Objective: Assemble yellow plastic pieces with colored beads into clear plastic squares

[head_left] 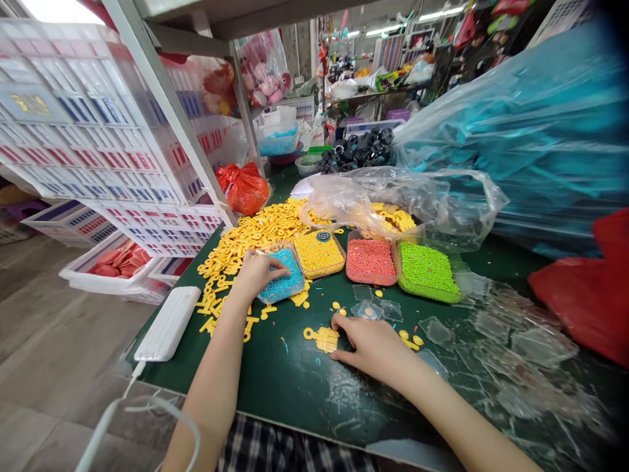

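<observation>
My left hand (259,274) is over a clear square tray of small blue beads (285,283), its fingertips pinched together at the beads. Whether anything is between those fingertips I cannot make out. Flat on the green table, a yellow plastic figure-shaped piece with a ring at one end (322,338) lies between the thumb and forefinger of my right hand (369,337), which grip its right edge. To the right of the blue tray stand trays of yellow beads (318,254), red beads (371,261) and green beads (428,269). A dark round disc (323,236) rests on the yellow ones.
Loose yellow pieces (255,233) are heaped behind the left hand. Clear plastic squares (531,341) litter the right side. A white power bank (168,322) with a cable sits at the left edge, near stacked white crates (98,124). A large bag of blue material (531,131) bulges at right.
</observation>
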The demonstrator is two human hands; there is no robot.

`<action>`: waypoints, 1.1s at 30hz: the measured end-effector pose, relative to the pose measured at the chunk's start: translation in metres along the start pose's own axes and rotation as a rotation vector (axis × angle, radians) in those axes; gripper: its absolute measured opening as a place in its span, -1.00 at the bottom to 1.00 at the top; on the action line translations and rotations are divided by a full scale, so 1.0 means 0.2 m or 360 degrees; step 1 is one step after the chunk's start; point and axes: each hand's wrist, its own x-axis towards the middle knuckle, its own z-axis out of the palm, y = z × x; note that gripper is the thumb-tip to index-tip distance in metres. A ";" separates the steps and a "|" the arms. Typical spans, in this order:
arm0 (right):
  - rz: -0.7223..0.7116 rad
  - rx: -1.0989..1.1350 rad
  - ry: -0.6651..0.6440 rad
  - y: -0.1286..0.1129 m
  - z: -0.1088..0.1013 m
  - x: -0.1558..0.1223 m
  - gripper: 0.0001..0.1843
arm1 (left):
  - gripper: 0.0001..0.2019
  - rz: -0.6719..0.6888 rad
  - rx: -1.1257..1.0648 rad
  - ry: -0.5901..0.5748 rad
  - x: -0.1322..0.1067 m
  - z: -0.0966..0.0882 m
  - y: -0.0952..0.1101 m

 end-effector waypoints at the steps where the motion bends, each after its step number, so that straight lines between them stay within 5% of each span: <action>1: 0.0003 0.0007 -0.0004 0.00 0.00 0.00 -0.69 | -0.85 0.0002 -0.0007 -0.0011 0.00 0.00 0.00; 12: -0.0004 0.0049 -0.0043 -0.02 -0.01 0.00 -0.69 | -0.78 0.0036 -0.0171 0.0124 0.01 -0.02 -0.03; 25: -0.0018 0.0007 -0.0005 -0.03 -0.04 -0.02 -0.65 | -0.78 0.0180 -0.0259 -0.0043 0.03 0.01 -0.08; 33: -0.0023 0.0019 0.0028 -0.02 -0.04 -0.02 -0.65 | -0.73 0.0205 -0.0563 0.0190 -0.01 -0.06 -0.02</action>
